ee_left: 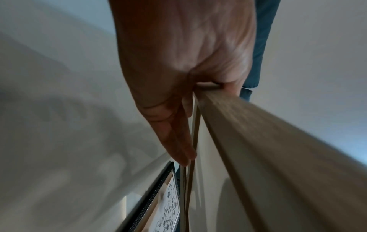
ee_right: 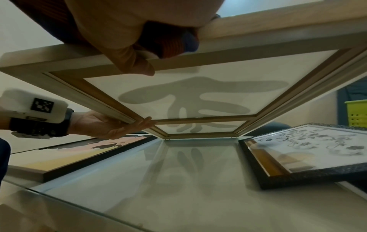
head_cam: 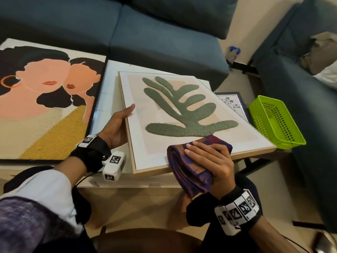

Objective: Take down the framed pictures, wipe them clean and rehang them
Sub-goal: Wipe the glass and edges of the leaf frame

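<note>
The leaf picture [head_cam: 182, 110], a green leaf shape in a light wooden frame, is tilted up over the white table [head_cam: 109, 83]. Its far edge rests on the table [ee_right: 178, 188]. My left hand [head_cam: 118, 125] grips the frame's left edge, thumb on the front and fingers underneath [ee_right: 139, 124]. The left wrist view shows the left hand [ee_left: 178, 62] on the wooden rail [ee_left: 268, 149]. My right hand [head_cam: 206, 157] holds a folded purple patterned cloth [head_cam: 189, 172] against the frame's near edge. From below, its thumb [ee_right: 137, 66] and the cloth [ee_right: 166, 40] wrap that edge.
A large black-framed picture of two faces [head_cam: 45, 99] lies on the left of the table. To the right lies a small dark-framed floral print [head_cam: 233, 103], next to a lime green basket [head_cam: 273, 123]. Blue sofas [head_cam: 145, 33] surround the table.
</note>
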Available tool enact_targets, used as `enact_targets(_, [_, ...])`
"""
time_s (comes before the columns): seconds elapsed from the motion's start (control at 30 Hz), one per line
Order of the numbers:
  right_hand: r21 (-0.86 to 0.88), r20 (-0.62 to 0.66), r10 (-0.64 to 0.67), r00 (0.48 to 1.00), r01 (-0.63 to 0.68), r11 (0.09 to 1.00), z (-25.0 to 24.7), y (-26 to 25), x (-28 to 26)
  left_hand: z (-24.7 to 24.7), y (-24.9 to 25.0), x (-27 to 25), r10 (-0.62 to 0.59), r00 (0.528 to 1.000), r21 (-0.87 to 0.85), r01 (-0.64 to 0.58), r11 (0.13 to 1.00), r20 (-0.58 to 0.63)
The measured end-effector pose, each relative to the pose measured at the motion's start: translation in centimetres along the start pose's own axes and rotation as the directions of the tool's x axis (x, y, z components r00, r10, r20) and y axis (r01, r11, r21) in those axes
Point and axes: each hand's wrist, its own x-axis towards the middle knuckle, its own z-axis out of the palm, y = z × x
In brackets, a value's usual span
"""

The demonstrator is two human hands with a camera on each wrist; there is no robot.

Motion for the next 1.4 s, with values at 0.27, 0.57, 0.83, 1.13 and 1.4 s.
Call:
enact_targets(0.27, [0.062,-0.01,0.045,0.999,-0.044,0.997,-3.7,0.6,0.0,3.5,0.1,-0.6,0.061,0.998,-0.095,-0.059,0.994,0.018])
enact_targets(0.57, [0.111,-0.094,0.083,0.992,-0.073,0.991,-7.4,-1.3,-2.6,5.5,-1.6,-10.3,0.251,0.964,-0.232,-0.265,0.936,-0.09])
enact_targets(0.83, [0.185,-0.081,0.076,0.994,-0.06,0.981,-6.7,-3.2,-4.8,5.0,-5.1,-19.6,0.262,0.948,-0.302,-0.307,0.902,-0.182])
enact_targets(1.13, [0.263,0.056,0.074,0.996,-0.086,0.961,-9.8,-4.7,-7.2,6.9,-8.4,-25.1,0.248,0.903,-0.325,-0.365,0.872,-0.35])
enact_targets(1.4, [0.288,0.117,0.121,0.986,-0.15,0.946,-10.8,-4.3,-10.6,8.7,-11.5,-26.7,0.201,0.92,-0.345,-0.318,0.883,-0.336])
